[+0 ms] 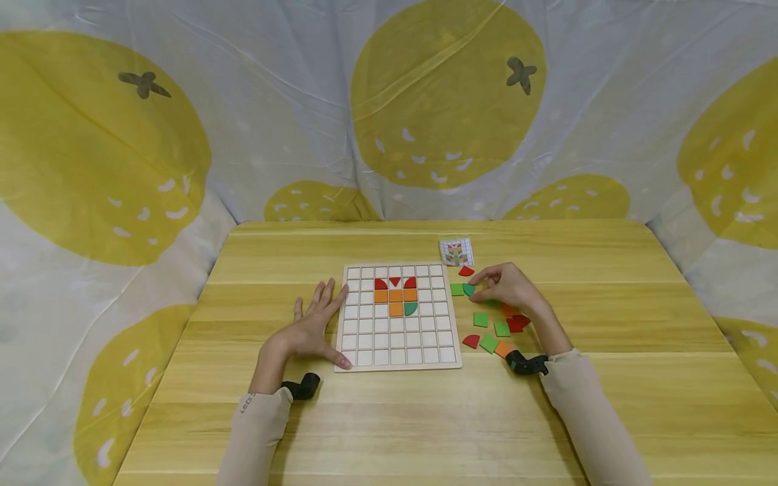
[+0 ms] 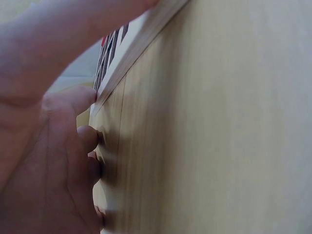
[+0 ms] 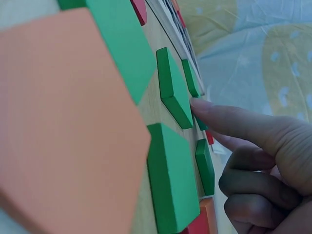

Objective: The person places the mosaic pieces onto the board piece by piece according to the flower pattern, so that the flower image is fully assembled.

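Observation:
A white grid board (image 1: 365, 341) with a light wooden frame lies before me. In its upper middle sit red pieces, orange squares (image 1: 396, 309) and one dark green quarter-circle (image 1: 410, 308). My left hand (image 1: 308, 332) is spread along the board's left side, thumb at the near corner and index finger touching the edge. Right of the board, my right hand (image 1: 510, 287) pinches another dark green quarter-circle tile (image 1: 469, 289) between thumb and index finger, beside a light green square (image 1: 457, 289). The other right fingers are curled in, as the right wrist view shows.
Several loose tiles lie around the right hand: light green squares (image 1: 481, 319), red quarter-circles (image 1: 471, 341) and an orange square (image 1: 503, 349). A small printed pattern card (image 1: 456, 252) lies past the board's far right corner. A patterned cloth (image 1: 292, 121) hangs behind the table.

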`<state>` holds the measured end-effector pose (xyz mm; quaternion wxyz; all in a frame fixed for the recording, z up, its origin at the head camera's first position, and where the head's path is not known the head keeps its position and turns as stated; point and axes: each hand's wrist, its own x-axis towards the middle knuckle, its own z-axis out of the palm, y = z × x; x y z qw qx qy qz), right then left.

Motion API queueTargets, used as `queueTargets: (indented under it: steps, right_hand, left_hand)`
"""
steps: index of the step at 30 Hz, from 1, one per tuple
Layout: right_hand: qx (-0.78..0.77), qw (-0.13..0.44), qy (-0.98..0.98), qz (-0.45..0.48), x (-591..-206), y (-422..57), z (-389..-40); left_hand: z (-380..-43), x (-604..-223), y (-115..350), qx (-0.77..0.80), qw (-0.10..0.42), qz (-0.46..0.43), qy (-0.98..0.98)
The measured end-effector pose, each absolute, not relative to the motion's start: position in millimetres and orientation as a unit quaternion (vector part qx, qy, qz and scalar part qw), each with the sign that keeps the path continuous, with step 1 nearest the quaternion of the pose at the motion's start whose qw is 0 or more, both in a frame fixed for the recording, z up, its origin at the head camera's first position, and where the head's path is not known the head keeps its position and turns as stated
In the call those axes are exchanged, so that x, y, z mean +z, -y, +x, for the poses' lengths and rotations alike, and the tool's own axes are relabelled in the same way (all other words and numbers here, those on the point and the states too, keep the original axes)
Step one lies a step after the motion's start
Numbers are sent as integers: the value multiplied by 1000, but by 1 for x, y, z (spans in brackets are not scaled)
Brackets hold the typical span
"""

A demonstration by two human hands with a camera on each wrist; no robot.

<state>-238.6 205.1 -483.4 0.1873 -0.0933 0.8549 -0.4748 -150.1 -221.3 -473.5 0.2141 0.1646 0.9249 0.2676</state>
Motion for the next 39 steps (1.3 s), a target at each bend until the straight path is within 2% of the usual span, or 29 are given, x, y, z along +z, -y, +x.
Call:
queueTargets:
  steps: [5,12,28,39]
  right_hand:
    - [-469,180,-860,-85,-484,-204,-239]
    - [-485,138,-860,-73,-476,-184,-233]
    - [-501,177,-834,-147,-472,-76,-204]
    - [-505,202,-825,-154,-479,-48,-201]
  left_hand:
    - [-149,-473,222,270,214,163,-925]
    - [-148,-472,223,271,210,166,-925]
    - [-148,-474,223,269,214,159,-925]
    - [-149,-471,221,271,213,162,-925]
